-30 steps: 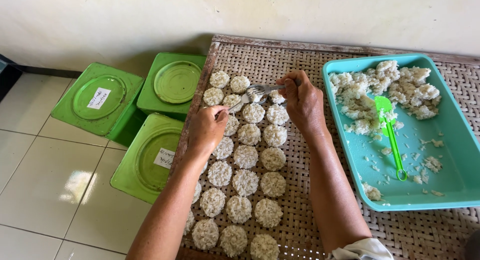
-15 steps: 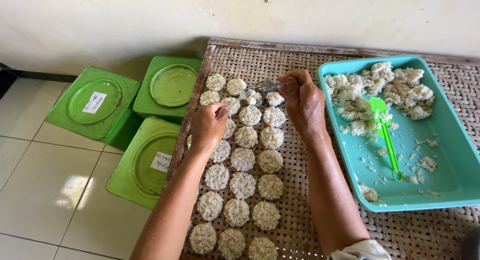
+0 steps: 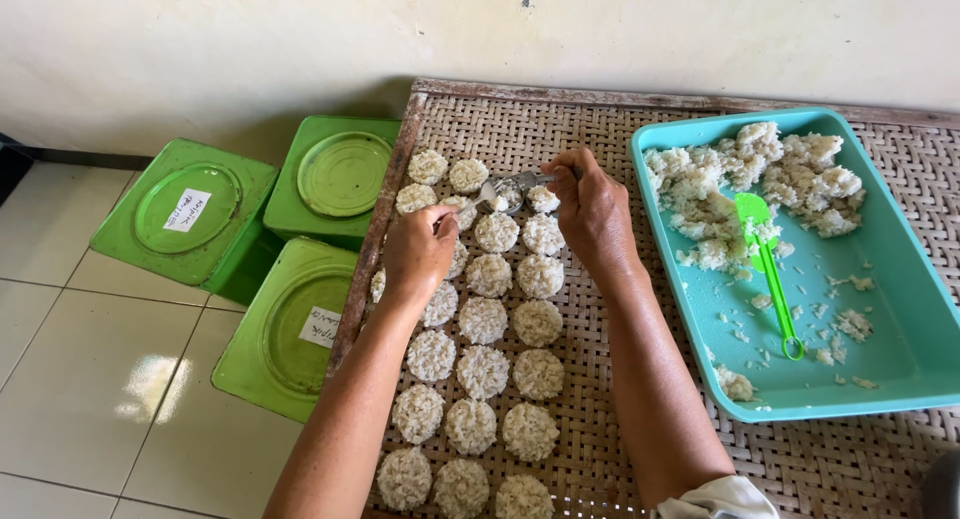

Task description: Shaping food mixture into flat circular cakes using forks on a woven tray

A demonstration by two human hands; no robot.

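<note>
A: What sits left of the hands?

B: Three green tins on the tiled floor, well apart from the hands, beside the woven surface.

A: And the left hand?

B: Curled narrow over the rice cakes, fingertips pinched near a small metal ring; whether it grips the ring I cannot tell.

A: The right hand?

B: Closed on a fork, its tines in the ring between the two hands, at the far end of the rows.

A: Further right?

B: A teal tray holding loose rice and a green spoon, near the right hand but apart.
</note>
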